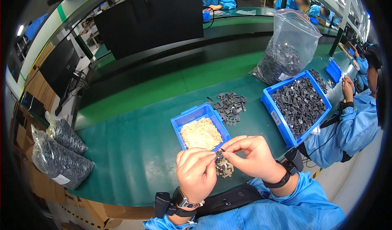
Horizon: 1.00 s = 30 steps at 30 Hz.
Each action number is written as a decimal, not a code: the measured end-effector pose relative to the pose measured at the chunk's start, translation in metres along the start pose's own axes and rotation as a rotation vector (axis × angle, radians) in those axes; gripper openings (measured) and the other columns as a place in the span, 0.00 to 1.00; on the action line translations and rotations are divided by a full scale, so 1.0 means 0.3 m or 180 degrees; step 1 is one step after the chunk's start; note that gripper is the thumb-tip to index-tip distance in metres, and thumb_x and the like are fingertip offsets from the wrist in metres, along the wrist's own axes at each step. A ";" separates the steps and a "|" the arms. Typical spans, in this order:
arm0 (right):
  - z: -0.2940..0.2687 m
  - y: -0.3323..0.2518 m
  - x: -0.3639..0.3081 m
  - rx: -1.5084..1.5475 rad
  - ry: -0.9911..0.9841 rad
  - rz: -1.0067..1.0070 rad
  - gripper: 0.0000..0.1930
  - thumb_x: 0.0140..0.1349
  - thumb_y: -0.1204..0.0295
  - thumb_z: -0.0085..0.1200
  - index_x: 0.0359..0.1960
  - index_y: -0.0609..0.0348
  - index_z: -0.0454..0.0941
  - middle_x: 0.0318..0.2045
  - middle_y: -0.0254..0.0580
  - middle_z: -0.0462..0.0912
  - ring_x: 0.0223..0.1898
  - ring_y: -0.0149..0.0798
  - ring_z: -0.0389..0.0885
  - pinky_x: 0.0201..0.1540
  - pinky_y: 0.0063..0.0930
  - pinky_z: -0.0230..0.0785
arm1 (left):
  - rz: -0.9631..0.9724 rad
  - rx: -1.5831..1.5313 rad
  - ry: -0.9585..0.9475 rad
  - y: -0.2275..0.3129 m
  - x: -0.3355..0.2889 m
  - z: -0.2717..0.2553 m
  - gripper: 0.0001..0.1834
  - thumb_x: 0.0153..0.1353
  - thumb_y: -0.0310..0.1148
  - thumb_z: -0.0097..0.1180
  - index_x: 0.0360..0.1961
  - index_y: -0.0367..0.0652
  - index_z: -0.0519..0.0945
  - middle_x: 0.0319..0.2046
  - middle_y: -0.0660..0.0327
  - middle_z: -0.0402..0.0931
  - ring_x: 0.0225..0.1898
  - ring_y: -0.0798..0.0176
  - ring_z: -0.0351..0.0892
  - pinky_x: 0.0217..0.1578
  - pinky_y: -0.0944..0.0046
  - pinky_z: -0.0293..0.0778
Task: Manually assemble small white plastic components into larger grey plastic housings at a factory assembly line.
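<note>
My left hand (197, 170) and my right hand (255, 156) meet just in front of a small blue bin (178, 121) of pale, cream-coloured flat pieces (201, 134). Both are closed in a pinch, fingertips almost touching, around a small black part (221, 151) that is mostly hidden by the fingers. Directly beneath the hands lies a small heap of mixed cream and dark pieces (224, 167), partly covered by them. Behind the bin, to its right, dark grey plastic pieces (230, 106) are spread in a loose pile on the green tabletop (134, 148).
At the right stands a large blue bin (281, 128) full of dark grey pieces, with a clear bag (281, 54) of similar pieces behind it. Two filled bags (63, 160) sit at the far left. A black monitor (149, 21) rises at the back. A co-worker (355, 119) sits close on the right.
</note>
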State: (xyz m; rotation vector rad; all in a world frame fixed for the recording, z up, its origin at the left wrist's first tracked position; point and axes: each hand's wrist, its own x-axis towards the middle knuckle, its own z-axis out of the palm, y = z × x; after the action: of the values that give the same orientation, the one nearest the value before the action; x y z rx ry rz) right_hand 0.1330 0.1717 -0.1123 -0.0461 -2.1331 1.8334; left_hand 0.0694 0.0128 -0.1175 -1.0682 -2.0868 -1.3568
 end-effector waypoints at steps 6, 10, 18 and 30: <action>-0.024 0.034 0.019 0.1779 -0.0365 0.0994 0.02 0.56 0.81 0.62 0.30 0.67 0.83 0.34 0.47 0.85 0.36 0.35 0.84 0.38 0.23 0.77 | 0.0319 0.0073 -0.0019 -0.001 0.004 -0.015 0.09 0.42 0.15 0.63 0.26 0.38 0.82 0.27 0.58 0.81 0.33 0.55 0.80 0.37 0.60 0.72; -0.018 0.114 -0.003 0.4098 -0.1027 0.2087 0.04 0.60 0.81 0.58 0.30 0.61 0.77 0.32 0.43 0.83 0.31 0.36 0.83 0.37 0.26 0.77 | 0.0305 -0.0047 -0.0064 0.005 -0.005 -0.008 0.08 0.43 0.15 0.63 0.26 0.37 0.82 0.28 0.58 0.82 0.33 0.55 0.80 0.38 0.60 0.73; -0.046 0.083 -0.025 0.0939 -0.0752 -0.0779 0.09 0.56 0.79 0.62 0.40 0.59 0.83 0.36 0.40 0.78 0.41 0.38 0.78 0.43 0.32 0.72 | -0.0531 -0.1169 -0.0189 0.028 -0.038 0.019 0.04 0.47 0.16 0.64 0.26 0.35 0.84 0.28 0.55 0.83 0.35 0.56 0.81 0.39 0.61 0.77; -0.261 0.033 0.012 -0.3101 0.1112 -0.1645 0.05 0.56 0.83 0.49 0.33 0.63 0.74 0.32 0.49 0.78 0.34 0.52 0.76 0.39 0.42 0.70 | 0.0054 -0.0567 -0.0338 0.039 -0.022 0.061 0.08 0.49 0.17 0.63 0.32 0.35 0.85 0.29 0.56 0.83 0.34 0.56 0.81 0.38 0.62 0.76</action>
State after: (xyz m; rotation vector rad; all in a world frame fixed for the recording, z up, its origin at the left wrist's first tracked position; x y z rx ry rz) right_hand 0.1486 0.2491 -0.1117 -0.0309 -2.2646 0.3809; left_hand 0.0837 0.0295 -0.1235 -1.2528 -2.0556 -1.5318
